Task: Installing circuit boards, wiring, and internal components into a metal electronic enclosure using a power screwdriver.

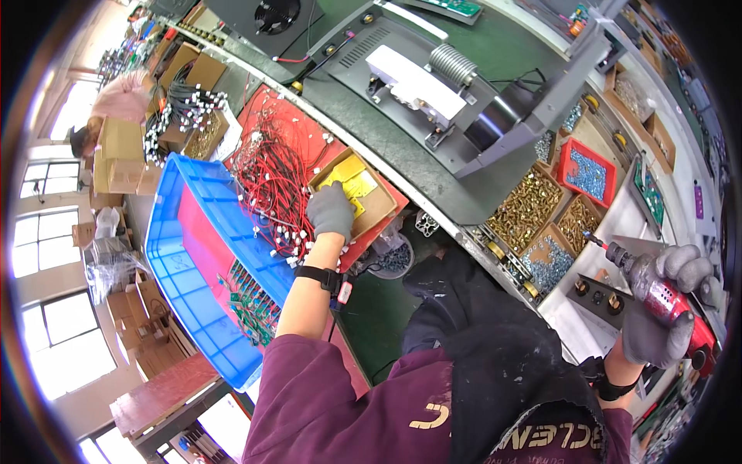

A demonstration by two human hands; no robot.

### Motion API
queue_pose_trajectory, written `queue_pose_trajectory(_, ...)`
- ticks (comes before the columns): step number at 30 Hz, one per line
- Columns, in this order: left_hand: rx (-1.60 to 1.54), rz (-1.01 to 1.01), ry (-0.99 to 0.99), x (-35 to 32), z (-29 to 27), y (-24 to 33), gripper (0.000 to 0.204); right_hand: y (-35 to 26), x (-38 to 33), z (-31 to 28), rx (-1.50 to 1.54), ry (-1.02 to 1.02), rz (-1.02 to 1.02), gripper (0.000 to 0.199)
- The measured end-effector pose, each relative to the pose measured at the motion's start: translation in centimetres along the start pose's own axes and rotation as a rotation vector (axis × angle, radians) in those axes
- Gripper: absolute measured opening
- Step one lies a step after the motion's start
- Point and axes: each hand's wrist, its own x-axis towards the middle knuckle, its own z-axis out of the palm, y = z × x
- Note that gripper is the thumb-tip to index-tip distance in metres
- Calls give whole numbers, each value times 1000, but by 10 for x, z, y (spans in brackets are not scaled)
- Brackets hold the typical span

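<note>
My left hand (331,210), in a grey glove, reaches into a small cardboard box (376,207) of flat yellow pieces (352,179). Its fingers are curled down at the pieces; what they pinch is hidden. Beside it lies a tangle of red and black wires (270,178) with white connectors on a red surface (305,124). Far to the right, my right hand (657,336), gloved too, is wrapped round a red and grey power screwdriver (651,282). The tool's bit points up and left, over the parts bench.
A machine with a dark metal housing (363,66) stands on the green bench. Brass screws (529,199) and a red tray (566,184) of bluish screws sit to its right. A blue bin (174,224) with circuit boards (251,301) stands at left. Another person (124,93) bends over farther back.
</note>
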Motion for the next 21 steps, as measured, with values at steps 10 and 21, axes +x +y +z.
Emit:
queue_pose_trajectory(10,-677,393,-204,-57,-83,-7,34,-61,-40,-75,-121,165,-54,33)
queue_pose_trajectory(21,-909,1301,-427,-310,-208,309,27,-167,-128,-243,-376,493,-283,37)
